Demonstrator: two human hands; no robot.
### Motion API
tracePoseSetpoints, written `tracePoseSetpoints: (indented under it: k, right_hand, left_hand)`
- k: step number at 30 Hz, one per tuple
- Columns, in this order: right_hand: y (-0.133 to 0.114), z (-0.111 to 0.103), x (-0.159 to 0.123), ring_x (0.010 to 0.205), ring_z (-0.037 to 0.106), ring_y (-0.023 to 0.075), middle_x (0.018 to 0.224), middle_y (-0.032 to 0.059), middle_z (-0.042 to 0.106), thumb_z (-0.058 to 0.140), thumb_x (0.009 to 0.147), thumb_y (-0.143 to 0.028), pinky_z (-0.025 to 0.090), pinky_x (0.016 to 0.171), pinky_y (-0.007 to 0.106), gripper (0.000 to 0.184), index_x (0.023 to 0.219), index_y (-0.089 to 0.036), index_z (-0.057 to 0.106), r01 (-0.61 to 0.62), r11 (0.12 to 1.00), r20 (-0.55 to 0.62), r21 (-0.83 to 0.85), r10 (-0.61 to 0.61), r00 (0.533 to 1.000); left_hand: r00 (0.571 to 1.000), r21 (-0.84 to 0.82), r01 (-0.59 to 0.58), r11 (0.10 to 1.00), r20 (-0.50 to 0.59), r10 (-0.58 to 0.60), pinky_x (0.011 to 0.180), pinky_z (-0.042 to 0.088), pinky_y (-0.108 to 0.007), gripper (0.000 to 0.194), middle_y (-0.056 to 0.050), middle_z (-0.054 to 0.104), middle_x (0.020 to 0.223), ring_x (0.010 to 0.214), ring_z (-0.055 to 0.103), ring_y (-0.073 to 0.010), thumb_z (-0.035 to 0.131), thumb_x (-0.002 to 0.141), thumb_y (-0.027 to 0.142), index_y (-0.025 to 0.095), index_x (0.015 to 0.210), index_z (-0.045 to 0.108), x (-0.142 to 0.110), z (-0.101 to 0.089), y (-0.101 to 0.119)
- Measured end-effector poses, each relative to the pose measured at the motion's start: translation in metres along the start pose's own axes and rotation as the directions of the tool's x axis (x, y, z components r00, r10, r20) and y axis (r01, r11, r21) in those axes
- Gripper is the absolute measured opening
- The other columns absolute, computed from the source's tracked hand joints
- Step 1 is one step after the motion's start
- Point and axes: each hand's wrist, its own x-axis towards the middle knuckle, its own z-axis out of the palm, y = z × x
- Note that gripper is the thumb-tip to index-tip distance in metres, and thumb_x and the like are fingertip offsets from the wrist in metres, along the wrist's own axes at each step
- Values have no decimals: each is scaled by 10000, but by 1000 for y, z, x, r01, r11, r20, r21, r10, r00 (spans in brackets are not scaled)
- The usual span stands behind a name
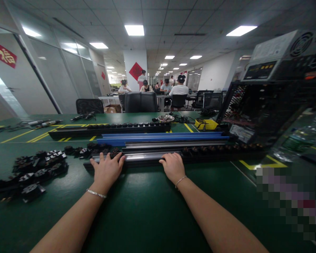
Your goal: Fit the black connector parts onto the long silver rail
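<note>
A long black power-strip housing (144,157) with a shiny metal channel lies across the green table in front of me. My left hand (107,171) rests on its left part, fingers spread over the channel. By those fingertips are dark socket modules (115,153); whether I touch one is unclear. Farther right, my right hand (173,167) grips the housing, its fingers curled over the far edge and their tips hidden. Round dark modules (204,150) sit in a row along the right part of the housing.
Loose black socket modules (40,172) are heaped at left. Behind the housing lie a blue rail (160,138) and another black strip (76,132). A metal dish (165,118), yellow box (206,124), open computer case (255,105) and plastic bottle (296,142) stand beyond. People sit farther back.
</note>
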Motion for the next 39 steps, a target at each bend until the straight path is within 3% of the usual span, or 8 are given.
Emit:
tracePoseSetpoints:
  k: [18,27,39]
  right_hand:
    - [0,0,0,884,585,193,892,43,690,559,873,-297,306,940,349,131,875,-203,650,7,1000,-1,-24,-7,1000]
    - [2,2,0,880,583,192,880,37,690,565,867,-289,299,947,349,114,863,-206,642,3,1000,-11,-13,-3,1000]
    - [2,2,-1,874,579,185,881,38,686,548,878,-289,305,930,342,124,861,-207,640,7,1000,-35,-6,-7,999]
  left_hand:
    - [999,-38,10,999,-39,-12,958,282,-644,498,-159,600,1236,1234,451,-395,237,919,428,299,1235,599,2,6,-14]
    - [994,-54,77,996,-68,-80,918,344,-620,523,-173,620,1195,1205,475,-379,212,922,428,269,1160,650,4,9,-25]
    - [987,-79,164,983,13,-163,943,365,-560,533,-171,612,1215,1249,446,-373,199,916,387,262,1213,623,6,-3,-37]
